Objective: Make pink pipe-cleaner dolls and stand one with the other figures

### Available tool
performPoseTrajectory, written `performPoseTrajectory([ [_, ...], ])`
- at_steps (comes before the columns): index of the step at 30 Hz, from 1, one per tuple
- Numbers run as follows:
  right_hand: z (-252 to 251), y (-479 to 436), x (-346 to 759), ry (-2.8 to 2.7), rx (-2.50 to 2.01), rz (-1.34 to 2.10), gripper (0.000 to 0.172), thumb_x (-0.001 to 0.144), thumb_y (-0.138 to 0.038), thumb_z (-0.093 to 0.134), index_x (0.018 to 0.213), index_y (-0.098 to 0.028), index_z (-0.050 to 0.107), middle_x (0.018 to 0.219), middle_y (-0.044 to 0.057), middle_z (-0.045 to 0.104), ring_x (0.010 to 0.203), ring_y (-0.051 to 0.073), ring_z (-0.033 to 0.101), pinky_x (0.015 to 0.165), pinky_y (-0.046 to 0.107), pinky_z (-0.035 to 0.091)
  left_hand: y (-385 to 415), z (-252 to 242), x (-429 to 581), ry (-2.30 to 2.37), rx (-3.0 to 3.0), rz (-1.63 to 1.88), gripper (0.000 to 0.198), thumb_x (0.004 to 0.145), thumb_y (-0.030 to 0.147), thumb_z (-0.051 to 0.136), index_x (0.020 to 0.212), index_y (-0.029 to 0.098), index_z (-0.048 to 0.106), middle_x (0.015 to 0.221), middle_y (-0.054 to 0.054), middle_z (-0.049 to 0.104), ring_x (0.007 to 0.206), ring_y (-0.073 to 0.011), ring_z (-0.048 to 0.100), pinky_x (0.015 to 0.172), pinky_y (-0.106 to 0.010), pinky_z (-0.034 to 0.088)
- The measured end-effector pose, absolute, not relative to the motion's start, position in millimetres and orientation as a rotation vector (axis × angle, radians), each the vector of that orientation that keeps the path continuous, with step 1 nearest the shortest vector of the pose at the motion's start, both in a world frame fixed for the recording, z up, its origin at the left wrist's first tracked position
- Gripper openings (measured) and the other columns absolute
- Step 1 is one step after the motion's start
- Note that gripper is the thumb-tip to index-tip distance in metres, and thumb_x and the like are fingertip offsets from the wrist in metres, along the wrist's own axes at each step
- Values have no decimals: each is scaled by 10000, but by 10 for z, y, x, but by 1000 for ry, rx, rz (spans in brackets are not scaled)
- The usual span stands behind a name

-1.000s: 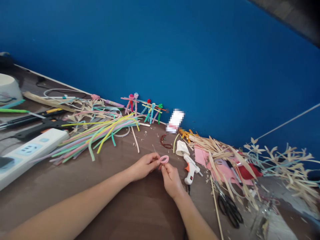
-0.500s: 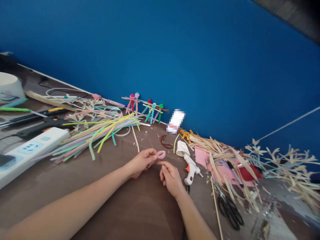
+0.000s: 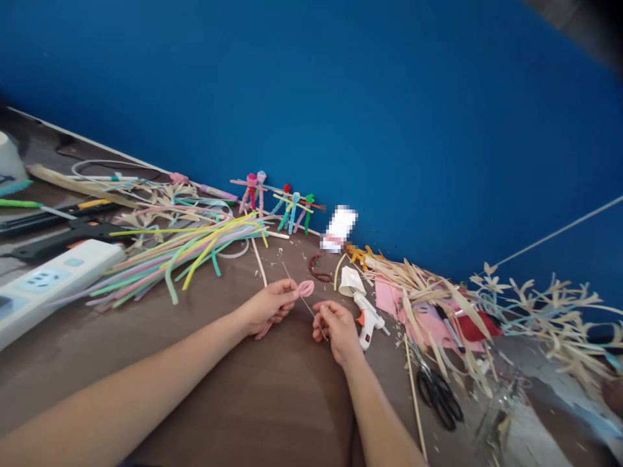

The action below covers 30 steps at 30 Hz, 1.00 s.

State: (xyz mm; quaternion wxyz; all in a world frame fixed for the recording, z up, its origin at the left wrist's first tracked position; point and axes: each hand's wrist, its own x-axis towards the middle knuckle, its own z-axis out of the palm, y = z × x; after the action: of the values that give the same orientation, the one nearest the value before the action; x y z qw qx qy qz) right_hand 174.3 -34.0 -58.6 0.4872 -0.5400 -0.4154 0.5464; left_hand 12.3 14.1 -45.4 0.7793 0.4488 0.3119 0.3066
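My left hand point(image 3: 272, 305) is closed on a pink fuzzy strip point(image 3: 305, 289), whose looped end stands out past the fingertips; another pink end hangs below the palm. A thin, straight wire point(image 3: 308, 306) crosses beside the loop and runs into the fingers of my right hand point(image 3: 335, 329), which pinch its lower part. Just right of my hands lies a white glue gun point(image 3: 370, 320) with an orange trigger. Left of them is a bundle of pastel fuzzy strips point(image 3: 195, 250). Small fuzzy figures point(image 3: 294, 211) stand against the blue wall.
A white power strip point(image 3: 53, 285) lies at the left near a black glue gun point(image 3: 63, 239). Black-handled scissors point(image 3: 440, 397) and a thin stick point(image 3: 415, 395) are at the right, below pale dried strips point(image 3: 413, 279) and pink sheets point(image 3: 389, 297). A bead bracelet point(image 3: 318, 269) lies behind my hands.
My right hand has moved slightly down and away from the pink loop, and more of the thin wire shows between my hands. The whole view has shifted a little.
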Motion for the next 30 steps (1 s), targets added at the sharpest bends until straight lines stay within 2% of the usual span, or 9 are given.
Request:
performPoseTrajectory([
  [5, -602, -388, 1666, -1315, -1404, 1124, 187, 684, -297, 559, 782, -139, 540, 523, -38, 522, 373, 55, 465, 365, 155, 361, 74, -468, 180, 682, 1083, 680, 225, 732, 388, 498, 727, 189, 392, 403, 115, 258, 343, -31, 143, 331, -153, 87],
  [10, -588, -436, 1627, -1480, -1487, 928, 162, 758, -295, 461, 766, -149, 530, 502, -43, 490, 351, 59, 419, 358, 167, 325, 18, -461, 229, 709, 1307, 753, 221, 742, 383, 476, 729, 166, 438, 388, 102, 335, 348, -36, 239, 362, -160, 166],
  [17, -430, -514, 1584, -1739, -1443, 634, 156, 797, -231, 409, 760, -165, 545, 613, 4, 569, 557, 117, 528, 581, 213, 401, 17, -456, 233, 773, 1297, 754, 246, 727, 407, 483, 718, 164, 444, 418, 92, 388, 339, -30, 252, 352, -159, 166],
  [19, -430, -525, 1582, -1736, -1440, 650, 160, 800, -240, 408, 758, -167, 545, 584, -4, 548, 539, 113, 517, 561, 207, 397, 22, -449, 223, 753, 1238, 707, 254, 721, 419, 485, 720, 171, 430, 417, 96, 391, 316, -26, 217, 327, -159, 143],
  [24, -509, -488, 1594, -1516, -1470, 919, 207, 797, -322, 415, 822, -153, 532, 468, -51, 455, 334, 62, 389, 345, 164, 295, 37, -437, 198, 702, 1248, 669, 247, 727, 415, 479, 741, 175, 424, 442, 88, 429, 302, -28, 253, 300, -149, 175],
  [30, -521, -429, 1613, -1344, -1457, 993, 216, 741, -347, 504, 769, -138, 547, 563, -13, 538, 365, 62, 470, 359, 165, 362, 13, -444, 208, 707, 1422, 678, 242, 746, 400, 458, 742, 158, 459, 471, 75, 464, 314, -30, 335, 314, -147, 255],
])
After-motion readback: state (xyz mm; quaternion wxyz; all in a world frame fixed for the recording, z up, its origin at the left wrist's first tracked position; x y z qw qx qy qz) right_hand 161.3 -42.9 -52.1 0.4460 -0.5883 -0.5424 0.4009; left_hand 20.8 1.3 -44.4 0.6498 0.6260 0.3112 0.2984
